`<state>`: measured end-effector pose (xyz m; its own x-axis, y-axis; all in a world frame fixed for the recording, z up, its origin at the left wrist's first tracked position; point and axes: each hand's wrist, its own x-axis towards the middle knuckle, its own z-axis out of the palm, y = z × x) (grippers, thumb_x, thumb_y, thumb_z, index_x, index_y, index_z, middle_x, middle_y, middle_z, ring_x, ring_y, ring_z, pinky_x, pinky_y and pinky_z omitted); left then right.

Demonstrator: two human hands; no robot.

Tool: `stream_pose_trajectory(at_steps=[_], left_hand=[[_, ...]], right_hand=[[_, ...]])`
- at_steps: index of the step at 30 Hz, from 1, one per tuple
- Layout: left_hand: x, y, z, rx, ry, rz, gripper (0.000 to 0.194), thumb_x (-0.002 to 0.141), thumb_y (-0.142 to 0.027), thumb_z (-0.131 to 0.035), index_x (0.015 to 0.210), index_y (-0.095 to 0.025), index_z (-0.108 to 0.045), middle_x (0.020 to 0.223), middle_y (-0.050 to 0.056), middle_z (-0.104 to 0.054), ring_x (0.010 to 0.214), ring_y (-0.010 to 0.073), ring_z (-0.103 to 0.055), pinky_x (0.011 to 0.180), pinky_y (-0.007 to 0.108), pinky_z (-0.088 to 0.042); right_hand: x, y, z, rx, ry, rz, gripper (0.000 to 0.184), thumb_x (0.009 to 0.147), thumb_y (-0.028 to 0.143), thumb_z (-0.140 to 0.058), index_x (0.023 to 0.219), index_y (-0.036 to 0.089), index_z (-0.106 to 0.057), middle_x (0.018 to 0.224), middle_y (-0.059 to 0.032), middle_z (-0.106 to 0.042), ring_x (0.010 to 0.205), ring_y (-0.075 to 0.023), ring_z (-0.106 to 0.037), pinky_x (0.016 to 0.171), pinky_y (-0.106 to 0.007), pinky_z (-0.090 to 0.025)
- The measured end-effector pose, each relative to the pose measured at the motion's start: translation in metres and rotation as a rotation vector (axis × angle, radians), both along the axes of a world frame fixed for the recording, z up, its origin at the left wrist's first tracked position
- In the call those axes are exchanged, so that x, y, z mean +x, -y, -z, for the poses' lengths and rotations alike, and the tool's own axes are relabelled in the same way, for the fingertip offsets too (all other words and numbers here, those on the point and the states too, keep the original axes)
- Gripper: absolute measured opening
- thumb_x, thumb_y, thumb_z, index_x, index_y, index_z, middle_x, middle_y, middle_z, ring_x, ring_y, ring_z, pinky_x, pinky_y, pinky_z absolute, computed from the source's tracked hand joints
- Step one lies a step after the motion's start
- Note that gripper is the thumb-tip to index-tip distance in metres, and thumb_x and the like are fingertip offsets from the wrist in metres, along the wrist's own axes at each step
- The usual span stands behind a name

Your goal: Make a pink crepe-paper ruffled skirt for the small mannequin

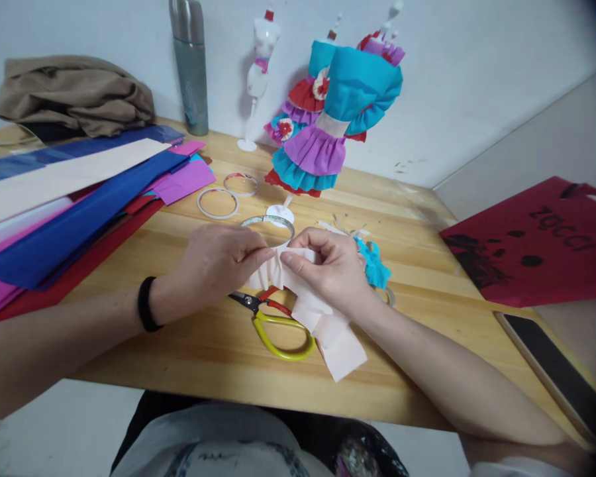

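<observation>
Between my two hands is a strip of pale pink crepe paper [318,305], gathered into small pleats along its left part. My left hand [213,260] pinches the pleated end between thumb and fingers. Close beside it, my right hand [328,268] grips the strip's upper edge, thumb in front. The flat tail of the strip hangs down to the right over the table. Under it lie scissors [284,338] with yellow and red handles, partly covered by the paper. A roll of tape [289,228] stands just behind my hands.
Behind stand mini dress forms in ruffled paper dresses [318,149] and a bare white one [264,59]. Coloured paper sheets [79,205] fill the left, near a flask [191,79] and brown cloth [74,93]. A phone [546,371] and red bag [536,245] are right; blue scraps [375,262] lie nearby.
</observation>
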<state>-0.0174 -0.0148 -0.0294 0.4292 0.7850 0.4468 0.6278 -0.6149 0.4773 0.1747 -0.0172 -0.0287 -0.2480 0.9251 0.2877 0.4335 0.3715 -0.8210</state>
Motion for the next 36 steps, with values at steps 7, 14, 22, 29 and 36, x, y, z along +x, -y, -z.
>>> stream_pose_trajectory(at_steps=[7,14,22,29,36], left_hand=[[0.000,0.001,-0.001,-0.020,-0.005,0.007,0.029,0.090,-0.032,-0.054,0.065,-0.019,-0.061,0.054,-0.002,-0.054,0.051,0.0105,-0.043,0.052,0.026,-0.028],[0.000,0.000,0.001,-0.022,-0.008,0.006,0.032,0.090,-0.033,-0.053,0.063,-0.018,-0.060,0.053,-0.002,-0.053,0.051,0.0101,-0.041,0.052,0.027,-0.026],[0.000,-0.001,-0.008,-0.114,-0.087,-0.105,0.028,0.089,-0.031,-0.054,0.071,-0.015,-0.068,0.058,-0.001,-0.057,0.053,0.0098,-0.044,0.054,0.026,-0.026],[0.000,-0.001,-0.011,-0.140,-0.115,-0.134,0.029,0.089,-0.032,-0.054,0.074,-0.015,-0.070,0.061,-0.001,-0.061,0.055,0.0099,-0.046,0.055,0.025,-0.026],[0.000,-0.002,-0.008,-0.136,-0.114,-0.120,0.028,0.089,-0.032,-0.054,0.074,-0.016,-0.070,0.061,-0.001,-0.061,0.056,0.0101,-0.046,0.055,0.025,-0.027]], right_hand=[[0.001,0.000,0.000,0.035,0.046,0.031,0.018,0.073,0.022,-0.065,0.059,0.019,-0.054,0.055,0.0034,-0.053,0.050,-0.0084,-0.043,0.048,-0.023,-0.031],[0.000,-0.001,0.003,0.009,0.050,0.026,0.021,0.074,0.025,-0.065,0.058,0.018,-0.052,0.055,0.0033,-0.051,0.051,-0.0084,-0.041,0.049,-0.023,-0.031],[0.002,0.000,-0.008,-0.124,-0.022,-0.061,0.021,0.076,0.032,-0.063,0.063,0.017,-0.056,0.054,0.0035,-0.048,0.048,-0.0083,-0.039,0.047,-0.023,-0.033],[0.000,0.003,-0.006,-0.172,-0.043,-0.136,0.014,0.074,0.028,-0.066,0.068,0.017,-0.061,0.057,0.0028,-0.053,0.049,-0.0087,-0.043,0.047,-0.022,-0.035],[0.001,0.004,-0.006,-0.166,0.013,-0.181,0.011,0.073,0.023,-0.063,0.065,0.016,-0.061,0.054,0.0032,-0.049,0.049,-0.0082,-0.042,0.046,-0.021,-0.033]])
